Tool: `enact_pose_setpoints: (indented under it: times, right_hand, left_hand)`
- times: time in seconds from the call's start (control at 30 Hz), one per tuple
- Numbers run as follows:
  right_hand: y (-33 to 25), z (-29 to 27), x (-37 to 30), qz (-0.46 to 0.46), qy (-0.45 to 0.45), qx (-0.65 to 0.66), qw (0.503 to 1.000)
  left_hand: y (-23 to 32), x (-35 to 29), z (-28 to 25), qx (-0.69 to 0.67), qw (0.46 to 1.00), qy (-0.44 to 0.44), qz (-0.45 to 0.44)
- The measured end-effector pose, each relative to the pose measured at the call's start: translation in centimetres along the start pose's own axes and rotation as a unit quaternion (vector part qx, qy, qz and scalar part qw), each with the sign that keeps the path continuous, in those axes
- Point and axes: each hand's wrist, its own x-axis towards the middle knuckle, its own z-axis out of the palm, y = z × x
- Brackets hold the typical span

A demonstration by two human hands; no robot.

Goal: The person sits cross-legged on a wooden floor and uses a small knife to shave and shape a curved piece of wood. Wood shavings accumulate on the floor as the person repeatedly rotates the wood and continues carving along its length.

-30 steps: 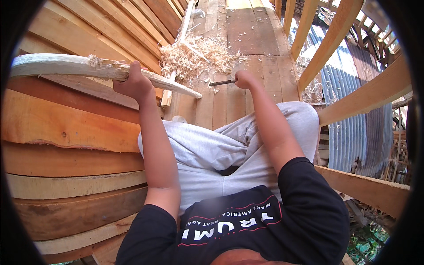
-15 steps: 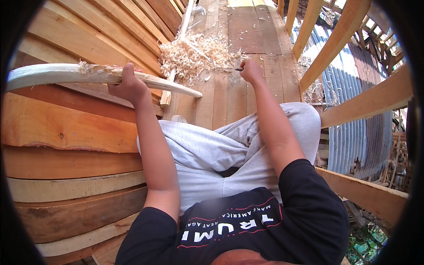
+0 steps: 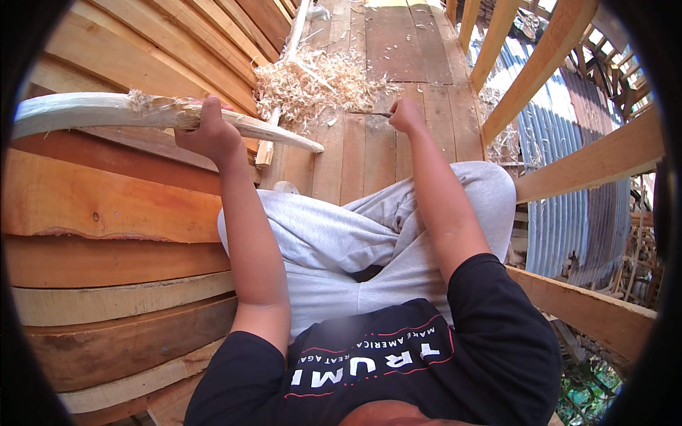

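My left hand is wrapped around a long, pale, curved wooden stick, held off to the left. Its surface looks shaved, with rough curls near my grip, and its narrower end extends right, over the floorboards. In my right hand, closed in a fist, is a thin knife whose blade extends left, apart from the stick. Most of the knife's handle is hidden by my fingers. A heap of curly wood shavings lies on the floor beyond and between both hands.
Stacked planks rise along the left. My crossed legs in grey trousers take up the near floor. A pale strip of wood lies by the shavings. Wooden railing posts stand on the right, with corrugated metal sheets beyond.
My right hand has shifted slightly right, and more of the knife's blade shows. My left hand and the stick have moved only a little; both grips stay the same.
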Motion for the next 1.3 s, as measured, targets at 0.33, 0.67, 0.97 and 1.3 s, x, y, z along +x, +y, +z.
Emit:
enact_pose_setpoints:
  times: [0.33,0.67,0.97,1.3]
  right_hand:
    - [2.6,1.0,1.7,0.079,0.036,-0.037,0.996]
    - [-1.7,2.4,-1.6,-0.114,-0.196,0.005,0.974]
    - [-3.3,2.4,-1.0,-0.156,-0.169,0.029,0.973]
    - [-7.3,1.9,0.8,-0.166,-0.159,0.031,0.973]
  left_hand:
    - [-0.2,0.4,0.1,0.008,1.0,-0.005,-0.002]
    - [-2.6,3.3,1.2,-0.013,0.997,-0.073,-0.035]
    - [-3.9,4.5,1.5,-0.056,0.987,-0.103,-0.109]
    - [-2.4,4.6,-2.4,-0.146,0.972,-0.145,-0.114]
